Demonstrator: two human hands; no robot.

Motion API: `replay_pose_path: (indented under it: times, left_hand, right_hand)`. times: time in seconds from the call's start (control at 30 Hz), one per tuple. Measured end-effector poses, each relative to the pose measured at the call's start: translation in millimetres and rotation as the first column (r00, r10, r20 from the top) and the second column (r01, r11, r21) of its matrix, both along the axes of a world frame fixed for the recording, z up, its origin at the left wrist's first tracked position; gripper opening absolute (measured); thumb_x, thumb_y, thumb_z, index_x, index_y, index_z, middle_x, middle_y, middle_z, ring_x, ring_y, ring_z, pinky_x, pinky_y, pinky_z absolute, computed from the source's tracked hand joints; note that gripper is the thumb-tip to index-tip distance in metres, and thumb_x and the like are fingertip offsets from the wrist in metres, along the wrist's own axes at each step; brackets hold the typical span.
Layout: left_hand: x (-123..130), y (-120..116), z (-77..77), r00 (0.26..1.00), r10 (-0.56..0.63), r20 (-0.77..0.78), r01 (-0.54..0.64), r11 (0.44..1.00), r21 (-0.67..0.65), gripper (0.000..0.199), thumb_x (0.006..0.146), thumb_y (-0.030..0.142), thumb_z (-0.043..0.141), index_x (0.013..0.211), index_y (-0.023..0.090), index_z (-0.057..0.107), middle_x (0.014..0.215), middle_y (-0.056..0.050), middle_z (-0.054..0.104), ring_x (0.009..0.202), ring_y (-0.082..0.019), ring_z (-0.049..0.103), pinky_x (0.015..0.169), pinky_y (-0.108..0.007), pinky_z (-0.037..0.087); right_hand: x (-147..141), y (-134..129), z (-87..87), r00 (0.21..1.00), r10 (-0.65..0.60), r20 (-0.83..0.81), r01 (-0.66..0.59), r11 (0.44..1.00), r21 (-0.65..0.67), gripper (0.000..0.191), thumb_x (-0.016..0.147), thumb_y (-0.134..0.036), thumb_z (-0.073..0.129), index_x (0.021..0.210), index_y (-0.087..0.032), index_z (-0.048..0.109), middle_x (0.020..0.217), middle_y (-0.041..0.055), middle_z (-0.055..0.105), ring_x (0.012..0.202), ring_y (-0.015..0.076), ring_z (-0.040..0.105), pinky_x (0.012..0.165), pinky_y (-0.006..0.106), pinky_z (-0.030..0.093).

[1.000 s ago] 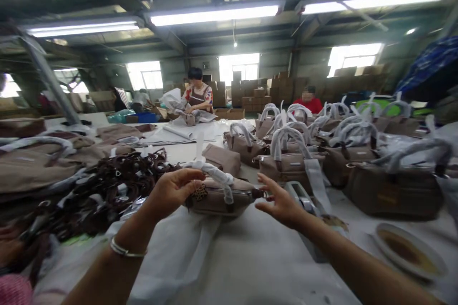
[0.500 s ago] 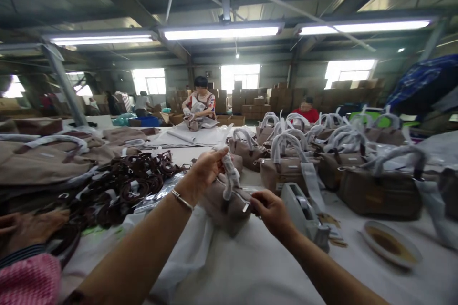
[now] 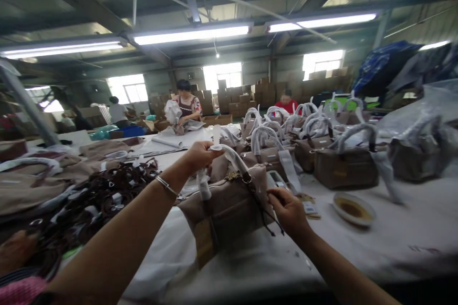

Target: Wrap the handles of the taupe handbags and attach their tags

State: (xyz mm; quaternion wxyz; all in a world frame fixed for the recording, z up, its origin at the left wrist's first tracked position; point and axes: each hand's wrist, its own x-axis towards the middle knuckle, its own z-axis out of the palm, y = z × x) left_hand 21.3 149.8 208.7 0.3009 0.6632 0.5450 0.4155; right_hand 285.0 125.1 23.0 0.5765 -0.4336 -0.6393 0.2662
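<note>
A taupe handbag stands tilted on the white-covered table in front of me. My left hand is closed around its handle, which is wrapped in white padding. At the bag's right end, my right hand pinches the side edge; the fingertips are partly hidden. Dark cords with a gold-coloured ornament hang from the handle's base. A tan tag shows at the bag's lower left. Just behind my right hand lies a grey tape dispenser, mostly covered.
Several wrapped-handle handbags stand at the right and back. A dish of brown stuff and tags lie at right. Dark straps and flat bags are heaped left, beside another person's hand. A co-worker stands across the table.
The handbag has turned from end-on to broadside and come nearer, its long side now showing. My left hand has shifted slightly left on the handle. The view has swung right.
</note>
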Motion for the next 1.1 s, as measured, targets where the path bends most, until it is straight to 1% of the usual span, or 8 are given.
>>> replay_pose_path:
  times: [0.13,0.33,0.43,0.57,0.6,0.77,0.9,1.1]
  left_hand:
    - [7.1,7.8,-15.5,0.988,-0.077,-0.132,0.087,0.993,0.074,0.038,0.069,0.048,0.076,0.061,0.016,0.057,0.046,0.004,0.051,0.039,-0.008,0.044,0.039,-0.018,0.029]
    - [16.6,12.6,-39.9,0.923,-0.218,-0.318,0.289,0.937,0.197,0.03,0.078,0.044,0.069,0.074,0.014,0.069,0.067,-0.001,0.063,0.063,-0.014,0.056,0.06,-0.022,0.044]
    - [20.2,-3.3,-39.3,0.901,-0.071,-0.427,0.248,0.893,0.375,0.028,0.079,0.042,0.07,0.088,0.016,0.071,0.085,-0.006,0.068,0.082,-0.02,0.062,0.078,-0.03,0.049]
    - [28.6,-48.8,-49.5,0.877,0.286,-0.386,0.096,0.683,0.725,0.025,0.082,0.033,0.067,0.103,0.02,0.067,0.102,-0.01,0.066,0.1,-0.025,0.06,0.093,-0.038,0.046]
    - [31.7,-59.3,-57.0,0.866,0.283,-0.412,0.121,0.681,0.722,0.02,0.085,0.03,0.064,0.103,0.021,0.066,0.098,-0.009,0.066,0.095,-0.024,0.061,0.09,-0.037,0.047]
    - [46.5,-65.8,-101.9,0.742,-0.007,-0.671,0.307,0.893,0.33,0.015,0.09,0.023,0.053,0.098,0.02,0.066,0.092,-0.008,0.068,0.084,-0.022,0.065,0.076,-0.033,0.051]
    - [50.8,-33.8,-113.7,0.73,0.002,-0.683,0.298,0.899,0.321,0.033,0.086,0.016,0.055,0.118,0.016,0.061,0.124,-0.014,0.061,0.118,-0.028,0.054,0.101,-0.041,0.044]
    - [49.7,-12.1,-108.4,0.613,-0.093,-0.785,0.381,0.905,0.19,0.017,0.084,0.012,0.053,0.093,0.016,0.066,0.097,-0.01,0.065,0.093,-0.024,0.061,0.085,-0.036,0.049]
  right_hand:
    - [8.3,-0.3,3.0,0.999,-0.045,0.019,0.044,0.998,0.049,0.015,0.083,-0.031,0.062,0.089,-0.023,0.072,0.09,0.0055,0.072,0.085,0.0253,0.064,0.081,0.037,0.049]
    - [4.2,-11.9,3.2,0.995,0.077,0.062,-0.077,0.997,-0.004,0.015,0.085,-0.031,0.063,0.093,-0.023,0.073,0.089,0.0052,0.073,0.083,0.0243,0.066,0.079,0.036,0.051]
    - [-2.9,-15.4,2.3,0.991,0.061,0.122,-0.056,0.998,-0.041,0.018,0.085,-0.033,0.063,0.096,-0.023,0.073,0.092,0.006,0.074,0.084,0.0247,0.067,0.078,0.036,0.051]
    - [-13.0,-12.7,0.2,0.988,0.07,0.141,-0.056,0.993,-0.103,0.016,0.083,-0.034,0.065,0.093,-0.024,0.073,0.087,0.0048,0.074,0.078,0.0243,0.067,0.074,0.037,0.051]
    - [-15.2,-11.5,-0.6,0.988,0.085,0.13,-0.069,0.99,-0.121,0.015,0.082,-0.033,0.065,0.091,-0.024,0.073,0.085,0.0043,0.074,0.077,0.0241,0.067,0.074,0.036,0.052]
    - [-20.0,-8.6,-3.7,0.992,0.114,0.051,-0.102,0.973,-0.206,0.012,0.081,-0.029,0.063,0.084,-0.023,0.073,0.081,0.0027,0.075,0.077,0.0232,0.068,0.071,0.034,0.053]
    - [-17.5,-9.7,-6.6,0.995,0.083,0.055,-0.069,0.974,-0.217,0.011,0.079,-0.03,0.063,0.079,-0.023,0.072,0.074,0.0018,0.073,0.071,0.0223,0.066,0.066,0.033,0.052]
    - [-12.5,-4.8,-9.3,0.998,0.026,-0.064,-0.042,0.961,-0.273,0.021,0.081,-0.036,0.061,0.087,-0.019,0.071,0.068,0.0018,0.068,0.059,0.0182,0.062,0.054,0.029,0.048]
